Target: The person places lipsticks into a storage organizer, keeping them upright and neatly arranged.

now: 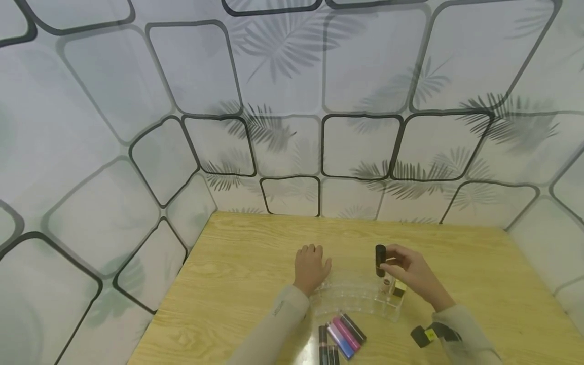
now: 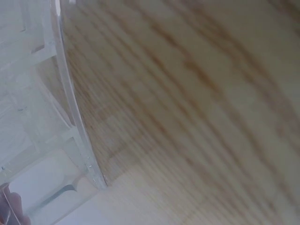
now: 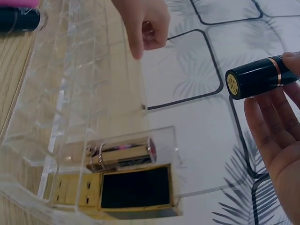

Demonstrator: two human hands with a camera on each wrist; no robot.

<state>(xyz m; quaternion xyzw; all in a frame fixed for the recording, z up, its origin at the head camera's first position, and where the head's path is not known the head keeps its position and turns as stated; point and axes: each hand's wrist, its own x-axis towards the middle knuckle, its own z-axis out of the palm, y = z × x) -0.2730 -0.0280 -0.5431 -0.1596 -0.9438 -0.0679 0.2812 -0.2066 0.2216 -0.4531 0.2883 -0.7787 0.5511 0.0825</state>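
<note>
My right hand (image 1: 412, 271) pinches a black lipstick tube (image 1: 380, 261) between thumb and fingers, holding it above the right end of a clear acrylic organizer (image 1: 347, 304). In the right wrist view the tube (image 3: 255, 78) shows a copper band and a gold round label on its end. My left hand (image 1: 311, 267) rests at the organizer's back left corner, fingers pointing away. In the organizer's right end slots stand a gold-toned lipstick (image 3: 124, 157) and a black-and-gold square lipstick (image 3: 136, 190). The left wrist view shows mostly wood table and the organizer's clear edge (image 2: 77, 108).
In front of the organizer lie a pink tube (image 1: 347, 332), a blue-lilac tube (image 1: 341, 340) and several black tubes (image 1: 323, 344). A black block with a yellow patch (image 1: 422, 336) is by my right sleeve. Patterned cloth walls (image 1: 287, 147) enclose the wooden table (image 1: 246, 284).
</note>
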